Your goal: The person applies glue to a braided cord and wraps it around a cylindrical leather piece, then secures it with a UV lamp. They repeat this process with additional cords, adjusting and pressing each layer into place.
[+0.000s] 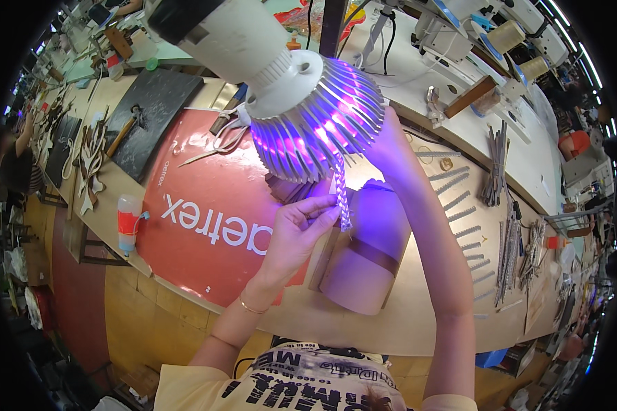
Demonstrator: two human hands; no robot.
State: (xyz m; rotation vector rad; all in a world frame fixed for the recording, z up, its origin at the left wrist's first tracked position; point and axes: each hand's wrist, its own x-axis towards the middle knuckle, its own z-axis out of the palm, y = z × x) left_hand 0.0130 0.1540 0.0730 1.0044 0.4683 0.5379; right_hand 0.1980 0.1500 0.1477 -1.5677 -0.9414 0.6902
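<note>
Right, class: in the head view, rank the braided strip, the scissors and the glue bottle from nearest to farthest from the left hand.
1. braided strip: pinched in the left hand, under the lamp.
2. scissors: up and left, on the red mat.
3. glue bottle: far left, at the bench edge.

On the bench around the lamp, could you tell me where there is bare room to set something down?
The red mat is bare between the glue bottle and the left hand. Bare wood lies right of the tan cylinder form. It is crowded under the lamp, by the scissors, and among the braided strips at right.
</note>
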